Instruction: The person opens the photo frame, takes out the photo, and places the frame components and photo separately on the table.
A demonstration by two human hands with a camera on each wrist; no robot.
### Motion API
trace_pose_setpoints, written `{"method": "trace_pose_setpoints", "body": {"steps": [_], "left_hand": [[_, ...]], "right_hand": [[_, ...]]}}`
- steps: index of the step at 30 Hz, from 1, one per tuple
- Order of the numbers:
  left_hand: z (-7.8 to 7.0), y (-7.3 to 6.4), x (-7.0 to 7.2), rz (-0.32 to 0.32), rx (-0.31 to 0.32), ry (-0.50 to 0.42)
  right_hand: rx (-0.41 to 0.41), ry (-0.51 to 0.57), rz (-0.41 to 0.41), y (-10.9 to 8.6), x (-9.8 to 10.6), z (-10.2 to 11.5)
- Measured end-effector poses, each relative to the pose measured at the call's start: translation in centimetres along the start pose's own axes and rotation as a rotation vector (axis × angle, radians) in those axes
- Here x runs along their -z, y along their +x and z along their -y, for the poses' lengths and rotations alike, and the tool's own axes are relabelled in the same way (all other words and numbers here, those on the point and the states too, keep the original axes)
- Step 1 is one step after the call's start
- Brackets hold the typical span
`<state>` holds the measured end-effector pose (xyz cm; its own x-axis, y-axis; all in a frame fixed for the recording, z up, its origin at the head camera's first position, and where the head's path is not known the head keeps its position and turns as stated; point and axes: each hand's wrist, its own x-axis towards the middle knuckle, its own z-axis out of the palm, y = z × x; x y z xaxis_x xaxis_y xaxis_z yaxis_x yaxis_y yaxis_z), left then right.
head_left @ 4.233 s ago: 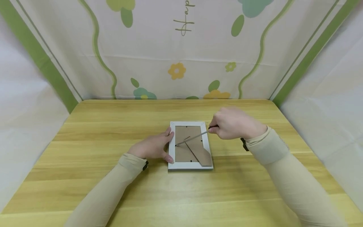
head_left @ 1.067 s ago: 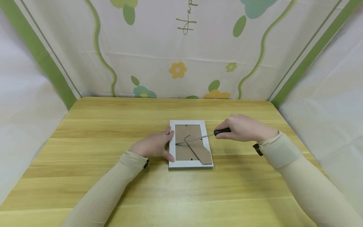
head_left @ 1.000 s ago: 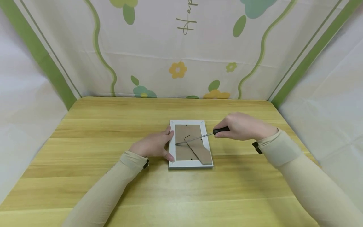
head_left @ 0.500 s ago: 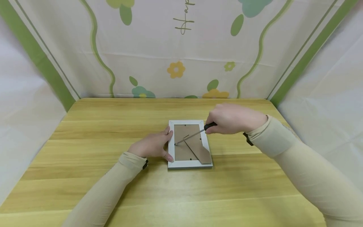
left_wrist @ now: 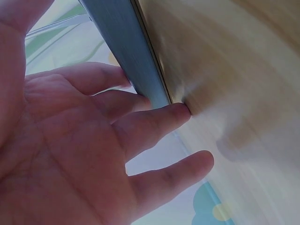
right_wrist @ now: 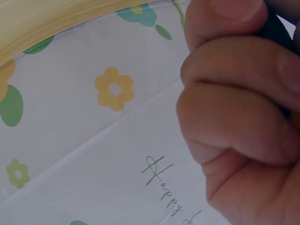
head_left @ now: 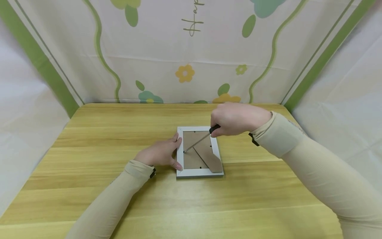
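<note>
The right grip (head_left: pixel 240 119) is grasping the screwdriver (head_left: pixel 200 140); slanting shallowly, it could be slipping off the tab (head_left: pixel 183 152) toward the left grip (head_left: pixel 159 153), uncurled and touching the frame (head_left: pixel 197 173).

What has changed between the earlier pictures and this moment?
In the head view, the right hand moved left and up, so the screwdriver slants more steeply. Nothing was taken or released. Its tip stays at the left inner edge of the picture frame, which the left hand still touches.

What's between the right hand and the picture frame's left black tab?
The screwdriver's metal shaft and black handle end, slanting over the brown backing board, as the head view shows.
</note>
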<state>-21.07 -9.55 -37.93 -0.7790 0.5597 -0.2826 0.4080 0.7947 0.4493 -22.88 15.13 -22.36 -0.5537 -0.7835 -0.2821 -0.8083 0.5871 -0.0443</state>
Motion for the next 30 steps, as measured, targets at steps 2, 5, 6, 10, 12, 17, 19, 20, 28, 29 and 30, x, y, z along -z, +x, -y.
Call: {"method": "trace_pose_setpoints", "body": {"steps": [2,5,6,10,12,17,19,20,28,29,30], "left_hand": [[0.0,0.0,0.0,-0.002,0.0,-0.006],[0.0,-0.1,0.0,-0.005,-0.001,-0.007],[0.0,-0.1,0.0,-0.006,-0.002,-0.006],[0.0,-0.1,0.1,-0.009,-0.006,0.002],[0.0,-0.1,0.1,-0.009,-0.005,0.007],[0.2,0.0,0.0,-0.009,-0.007,0.013],[0.3,0.1,0.0,-0.008,-0.009,0.014],[0.3,0.1,0.0,-0.009,-0.01,0.014],[0.4,0.1,-0.1,-0.012,-0.009,0.012],[0.4,0.1,-0.1,-0.012,-0.008,0.014],[0.3,0.1,-0.1,-0.012,-0.007,0.012]], "right_hand": [[-0.008,-0.002,0.015,0.2,0.3,0.4],[-0.017,-0.024,0.027,0.4,0.6,0.9],[-0.019,-0.029,0.03,0.5,0.7,1.0],[-0.028,-0.054,0.032,0.7,0.9,1.5],[-0.029,-0.057,0.027,0.7,1.0,1.7],[-0.052,-0.076,0.018,0.9,1.4,2.4],[-0.069,-0.084,0.027,1.0,1.5,2.6],[-0.076,-0.089,0.032,1.1,1.7,2.8],[-0.096,-0.116,0.085,2.1,2.6,4.0],[-0.102,-0.12,0.092,2.2,2.7,4.1],[-0.106,-0.121,0.099,2.3,2.8,4.3]]}}
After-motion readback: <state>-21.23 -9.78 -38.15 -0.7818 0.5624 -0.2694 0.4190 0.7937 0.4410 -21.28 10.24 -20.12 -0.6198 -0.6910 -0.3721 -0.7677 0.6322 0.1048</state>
